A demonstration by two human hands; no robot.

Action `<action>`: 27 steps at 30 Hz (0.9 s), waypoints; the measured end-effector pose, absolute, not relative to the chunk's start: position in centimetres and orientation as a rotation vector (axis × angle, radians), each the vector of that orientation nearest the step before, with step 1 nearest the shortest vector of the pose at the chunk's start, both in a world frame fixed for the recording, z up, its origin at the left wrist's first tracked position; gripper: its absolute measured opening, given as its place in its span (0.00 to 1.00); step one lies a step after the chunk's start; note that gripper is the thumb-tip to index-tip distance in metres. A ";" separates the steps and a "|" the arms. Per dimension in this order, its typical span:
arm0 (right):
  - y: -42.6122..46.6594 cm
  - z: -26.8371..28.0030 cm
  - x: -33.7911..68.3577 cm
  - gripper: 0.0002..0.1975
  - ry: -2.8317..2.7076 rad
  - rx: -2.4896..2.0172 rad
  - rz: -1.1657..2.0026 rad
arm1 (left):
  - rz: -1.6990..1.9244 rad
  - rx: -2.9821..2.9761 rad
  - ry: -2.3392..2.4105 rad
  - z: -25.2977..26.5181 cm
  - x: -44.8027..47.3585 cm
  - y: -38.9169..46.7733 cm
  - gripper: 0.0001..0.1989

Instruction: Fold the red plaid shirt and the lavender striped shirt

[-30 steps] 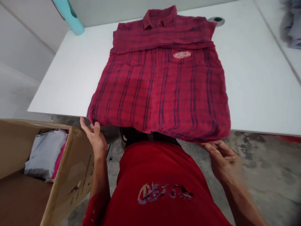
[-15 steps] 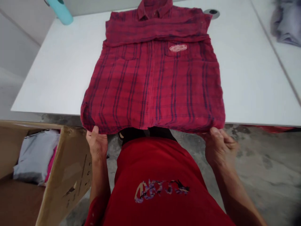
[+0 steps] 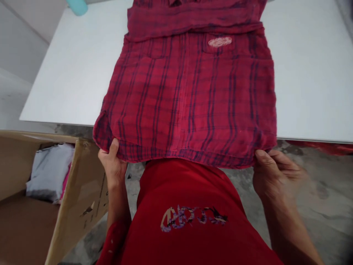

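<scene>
A red and navy plaid shirt (image 3: 187,92) lies front up on the white table, its sleeves laid across the chest and its collar partly cut off by the top of the view. A pale oval patch (image 3: 220,42) marks one chest pocket. The bottom hem hangs past the table's near edge. My left hand (image 3: 113,162) pinches the hem near its left corner, thumb on top. At the right corner, my right hand (image 3: 275,173) grips the hem between thumb and fingers. Some fingertips are hidden under the cloth.
An open cardboard box (image 3: 82,184) stands on the floor at the left, with a bagged grey garment (image 3: 51,171) inside. On the far left of the white table (image 3: 66,73) is a turquoise object (image 3: 78,6). Something red (image 3: 320,147) shows beneath the table's right edge.
Both hands have drawn the shirt's hem toward my body, and more of the hem's underside band shows now. My right hand has shifted outward. The camera view has tilted down slightly.
</scene>
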State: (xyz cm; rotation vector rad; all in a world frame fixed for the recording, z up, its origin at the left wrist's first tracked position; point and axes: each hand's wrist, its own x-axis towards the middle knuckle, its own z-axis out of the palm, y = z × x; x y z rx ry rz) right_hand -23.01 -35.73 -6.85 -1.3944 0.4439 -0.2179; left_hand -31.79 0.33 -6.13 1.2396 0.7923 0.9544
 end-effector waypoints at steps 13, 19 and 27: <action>-36.1 -8.1 -22.9 0.26 0.425 -1.402 -0.268 | 0.865 1.138 0.770 -5.5 -31.2 -0.3 0.24; -36.3 -7.3 -22.2 0.26 0.512 -1.379 -0.155 | 0.853 1.051 0.915 -5.0 -31.1 0.5 0.26; -36.3 -6.6 -22.1 0.36 0.399 -1.597 -0.192 | 0.956 1.492 0.919 -3.7 -31.7 1.9 0.33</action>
